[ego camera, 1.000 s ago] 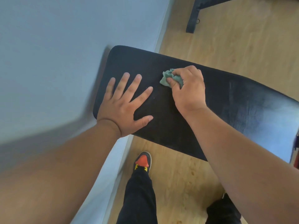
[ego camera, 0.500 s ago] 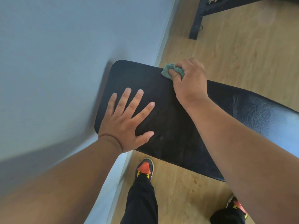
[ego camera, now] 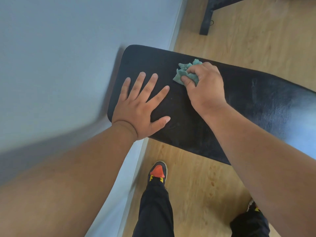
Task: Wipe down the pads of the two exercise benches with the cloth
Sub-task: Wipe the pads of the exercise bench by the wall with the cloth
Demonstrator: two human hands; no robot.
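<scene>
A long black bench pad (ego camera: pixel 248 106) runs from the wall at the left to the right edge of the view. My left hand (ego camera: pixel 142 106) lies flat on its near left end, fingers spread. A crumpled teal cloth (ego camera: pixel 183 72) is pressed onto the pad near its far edge, and my right hand (ego camera: pixel 205 86) grips it with curled fingers. Part of the cloth is hidden under that hand. The right stretch of the pad shines with a sheen.
A pale blue wall (ego camera: pixel 59 65) fills the left side, close to the pad's end. A black metal frame leg (ego camera: pixel 206 19) stands on the wooden floor (ego camera: pixel 256 40) beyond the bench. My legs and shoes (ego camera: pixel 158 171) are below the pad's near edge.
My right hand has drawn the cloth back from the pad's far edge toward me, onto the pad surface. My left hand stays flat on the same end.
</scene>
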